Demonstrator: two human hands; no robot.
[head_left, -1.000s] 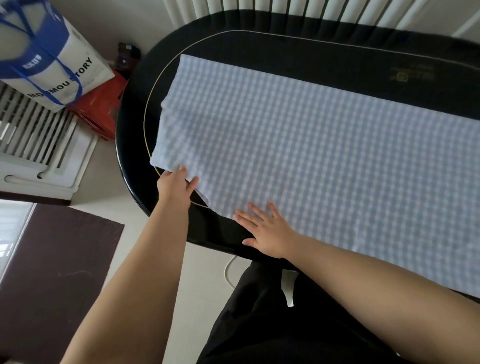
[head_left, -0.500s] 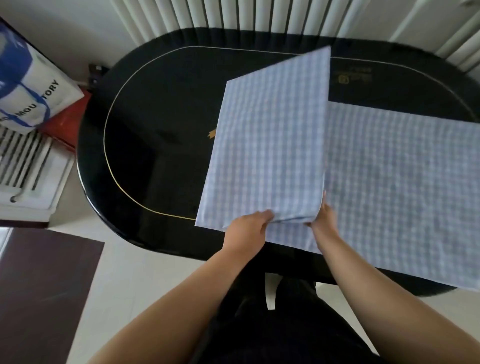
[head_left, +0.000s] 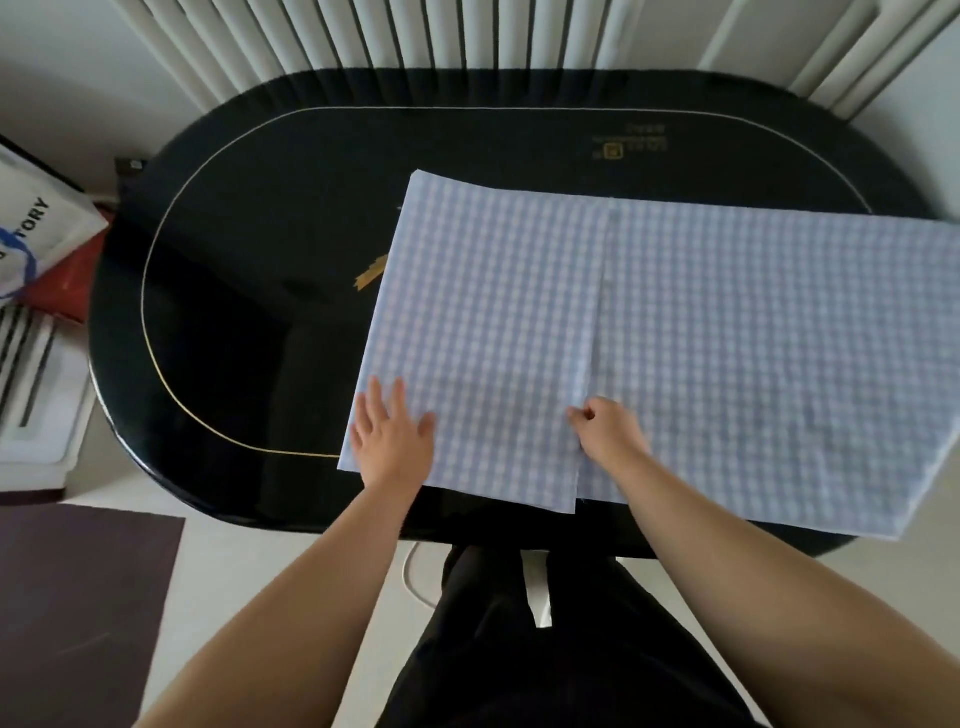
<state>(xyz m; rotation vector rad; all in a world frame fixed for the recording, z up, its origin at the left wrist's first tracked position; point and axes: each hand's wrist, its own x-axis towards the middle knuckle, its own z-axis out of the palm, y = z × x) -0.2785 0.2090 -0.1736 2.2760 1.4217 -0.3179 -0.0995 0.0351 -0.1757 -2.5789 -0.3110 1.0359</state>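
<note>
Down now, the flap (head_left: 493, 312) of our soft, light blue-checked cotton cloth (head_left: 769, 338) is lying flat. Our left hand (head_left: 392, 441) is pressing spread-fingered; our right hand (head_left: 609, 434) is pinching the flap's edge.

Blue & white checked cloth (head_left: 727, 338), lying flat on right half of black oval table (head_left: 234, 234). Left part folded over, its edge approx. mid-cloth. Near-right corner overhangs rim.
</note>
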